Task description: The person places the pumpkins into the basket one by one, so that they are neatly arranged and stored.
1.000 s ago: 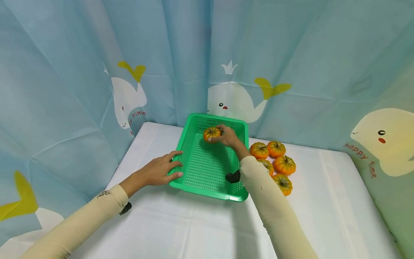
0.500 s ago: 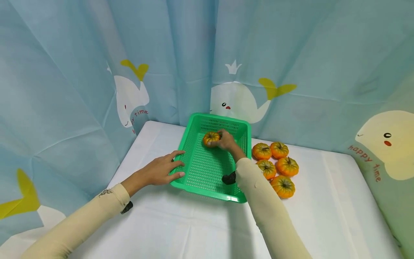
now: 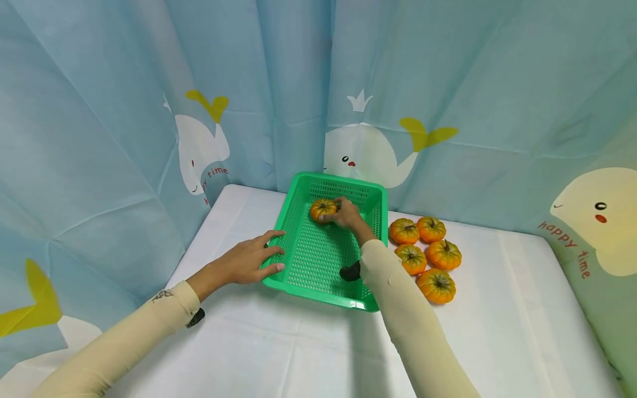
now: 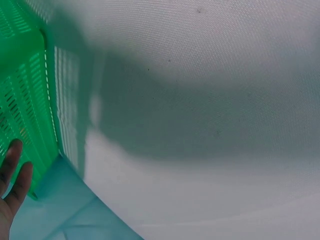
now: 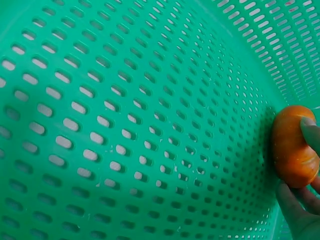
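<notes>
In the head view, a green plastic basket with perforated walls sits on the white-covered table. My right hand reaches inside and holds a small orange pumpkin near the back left corner. The right wrist view shows the thumb and fingers around the pumpkin, which is low over the perforated floor. My left hand rests at the basket's left rim with its fingers spread. Its fingers lie along the basket's side wall in the left wrist view.
Several more small pumpkins are grouped on the table just right of the basket. A light blue curtain with whale prints hangs close behind and along the left side. The table surface extends to the right and front.
My right hand has lowered the pumpkin toward the basket floor near the back left corner. The left hand keeps its place at the rim, while the head view has shifted slightly.
</notes>
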